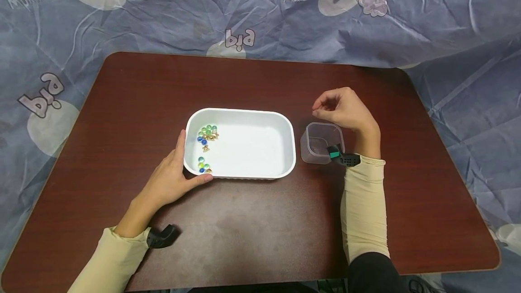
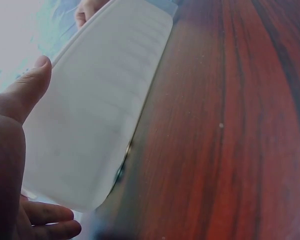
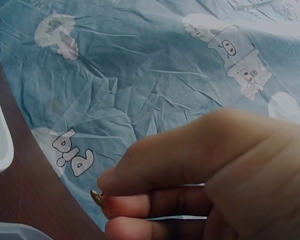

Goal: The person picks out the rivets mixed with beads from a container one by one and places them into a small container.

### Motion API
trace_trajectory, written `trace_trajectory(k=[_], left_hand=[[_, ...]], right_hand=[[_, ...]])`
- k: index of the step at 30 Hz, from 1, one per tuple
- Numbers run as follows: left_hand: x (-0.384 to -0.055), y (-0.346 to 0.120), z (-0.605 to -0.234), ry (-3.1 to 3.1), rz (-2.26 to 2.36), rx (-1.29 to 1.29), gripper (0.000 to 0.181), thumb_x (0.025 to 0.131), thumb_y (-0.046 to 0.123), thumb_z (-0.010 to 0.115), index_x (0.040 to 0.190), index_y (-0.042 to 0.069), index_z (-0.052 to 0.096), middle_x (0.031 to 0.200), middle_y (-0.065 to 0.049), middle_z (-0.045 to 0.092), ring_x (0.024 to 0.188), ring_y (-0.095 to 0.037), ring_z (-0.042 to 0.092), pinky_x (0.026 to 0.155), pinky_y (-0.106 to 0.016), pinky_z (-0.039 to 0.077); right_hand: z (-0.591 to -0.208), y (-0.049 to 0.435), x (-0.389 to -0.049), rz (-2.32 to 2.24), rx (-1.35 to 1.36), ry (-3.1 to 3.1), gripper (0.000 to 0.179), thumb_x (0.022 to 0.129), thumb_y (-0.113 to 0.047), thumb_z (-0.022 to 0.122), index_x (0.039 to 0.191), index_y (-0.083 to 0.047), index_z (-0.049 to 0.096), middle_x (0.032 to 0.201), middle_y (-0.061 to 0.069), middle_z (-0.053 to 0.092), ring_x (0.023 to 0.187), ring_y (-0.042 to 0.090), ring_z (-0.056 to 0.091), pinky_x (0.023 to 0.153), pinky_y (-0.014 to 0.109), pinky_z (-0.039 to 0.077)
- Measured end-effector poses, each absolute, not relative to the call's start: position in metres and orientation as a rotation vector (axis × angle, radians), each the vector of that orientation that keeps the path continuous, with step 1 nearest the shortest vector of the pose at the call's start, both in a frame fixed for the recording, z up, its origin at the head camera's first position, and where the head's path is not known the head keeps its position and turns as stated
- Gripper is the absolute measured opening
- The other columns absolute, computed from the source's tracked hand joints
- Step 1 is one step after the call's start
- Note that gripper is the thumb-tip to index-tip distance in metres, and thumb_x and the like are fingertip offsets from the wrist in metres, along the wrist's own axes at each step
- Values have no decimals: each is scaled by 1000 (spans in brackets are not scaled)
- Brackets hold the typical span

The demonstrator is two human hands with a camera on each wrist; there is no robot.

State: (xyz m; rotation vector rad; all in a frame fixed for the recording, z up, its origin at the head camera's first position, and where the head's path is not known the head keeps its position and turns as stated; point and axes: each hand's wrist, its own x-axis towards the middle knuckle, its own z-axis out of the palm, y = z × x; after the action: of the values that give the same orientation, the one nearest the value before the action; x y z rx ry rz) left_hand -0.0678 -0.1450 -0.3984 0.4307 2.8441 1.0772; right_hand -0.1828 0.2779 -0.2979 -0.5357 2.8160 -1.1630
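Observation:
My left hand (image 1: 164,180) rests against the near-left corner of a white tray (image 1: 260,144), fingers straight along its left wall and thumb on the front rim. Green, yellow-green and blue glass beads (image 1: 204,140) lie at the tray's left end, mixed with small gold-coloured pieces (image 1: 210,137). Between thumb and fingertips, my right hand (image 1: 346,110) pinches one small gold-coloured piece (image 3: 97,198); its exact kind is too small to tell. That hand is raised near the far rim of a clear square plastic container (image 1: 321,141), whose inside looks bare.
Tray and container stand side by side on a dark red-brown wooden table (image 1: 252,225), a narrow gap between them. A blue patterned cloth (image 1: 260,12) hangs behind the table. Black wrist straps (image 1: 163,237) are on both arms; the right one overlaps the container's near-right corner in the head view.

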Motion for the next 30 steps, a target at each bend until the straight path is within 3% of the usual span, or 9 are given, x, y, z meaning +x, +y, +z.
trace_trajectory(k=[11, 30], left_hand=[[-68, -145, -399, 2850, 1077, 437, 123, 81, 56, 76, 158, 6, -6, 150, -27, 36, 131, -42, 42, 101, -58, 36], [-68, -146, -401, 2865, 1074, 459, 123, 81, 55, 76, 158, 4, -5, 150, -29, 35, 132, -42, 41, 101, -58, 35]], right_hand=[[-295, 281, -179, -1079, -514, 2771, 5, 80, 1, 74, 84, -2, 73, 68, 4, 64, 58, 11, 53, 52, 23, 42], [-296, 280, -178, -1045, -475, 2697, 10, 78, -2, 79, 85, -2, 72, 72, 5, 69, 61, 12, 60, 51, 23, 44]])
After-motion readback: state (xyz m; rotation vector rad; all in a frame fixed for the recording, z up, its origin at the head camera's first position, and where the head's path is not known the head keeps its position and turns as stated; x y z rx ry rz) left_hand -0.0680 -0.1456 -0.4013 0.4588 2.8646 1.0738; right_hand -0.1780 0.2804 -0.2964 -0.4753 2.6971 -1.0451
